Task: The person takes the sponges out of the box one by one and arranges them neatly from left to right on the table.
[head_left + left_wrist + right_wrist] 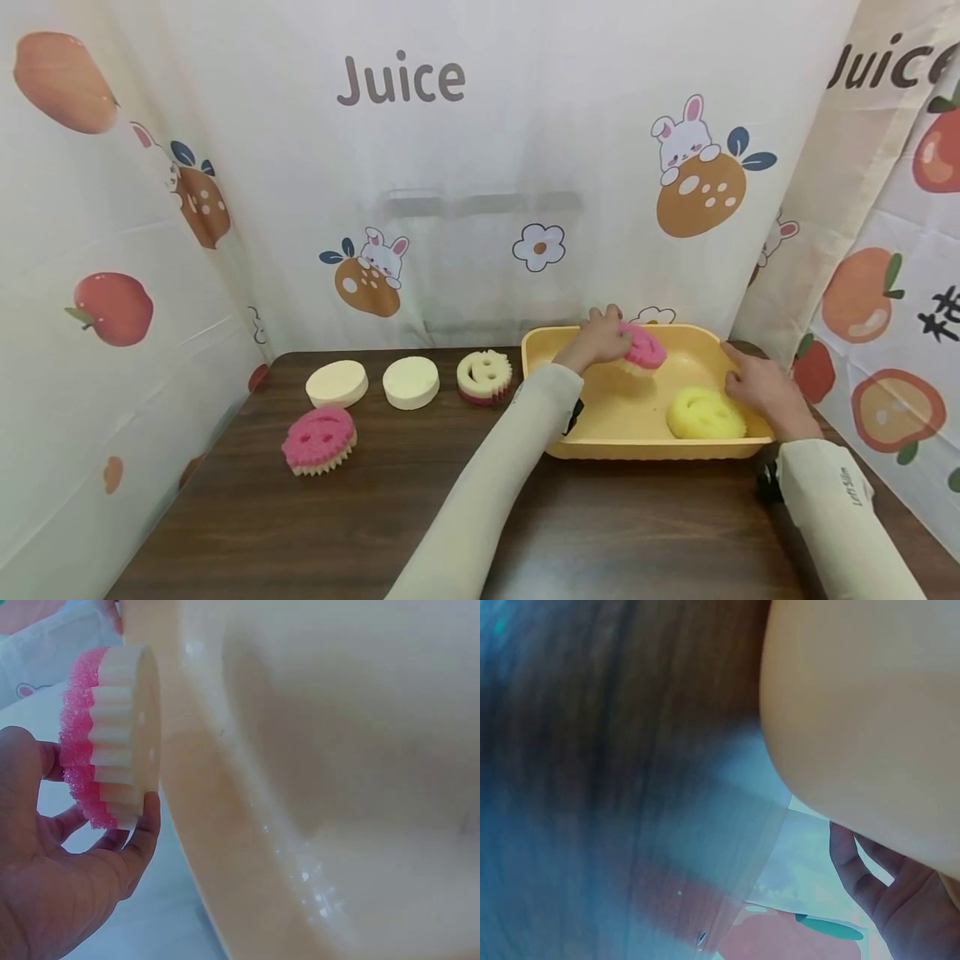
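Note:
My left hand (602,340) grips a round scalloped sponge (643,347) with a smiley face, above the tray's left half. In the left wrist view this sponge (112,739) shows a pink coarse layer and a cream layer, between thumb and fingers. The yellow plastic tray (660,450) stands on the table. A yellow smiley sponge (705,414) lies inside it, front right. My right hand (772,393) holds the tray's right rim; in the right wrist view its fingers (847,859) lie against the outer wall.
Left of the tray, a cream-and-red smiley sponge (484,377) and two plain cream discs (411,383) form a row along the back of the dark wood table (360,533). A pink-topped smiley sponge (320,440) lies in front of them. Printed curtains (480,167) surround the table's back and sides.

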